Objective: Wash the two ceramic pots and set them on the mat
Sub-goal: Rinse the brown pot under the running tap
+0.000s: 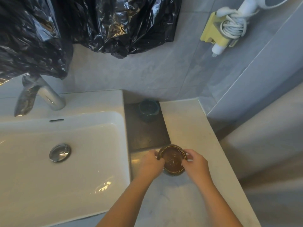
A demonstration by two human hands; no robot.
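Pale counter [188,125], round glossy brown pot [173,158], speckled inside

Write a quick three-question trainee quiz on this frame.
1. True or false: the brown pot sits in the sink.
2. Multiple choice: what stands at the far end of the mat? A) green pot B) soap bottle C) sponge
3. Short answer: which of the left hand and right hand grips the brown pot?

Key: 1 false, it is held beside the sink, at the mat's near edge. 2 A. 3 both, one on each side of its rim.
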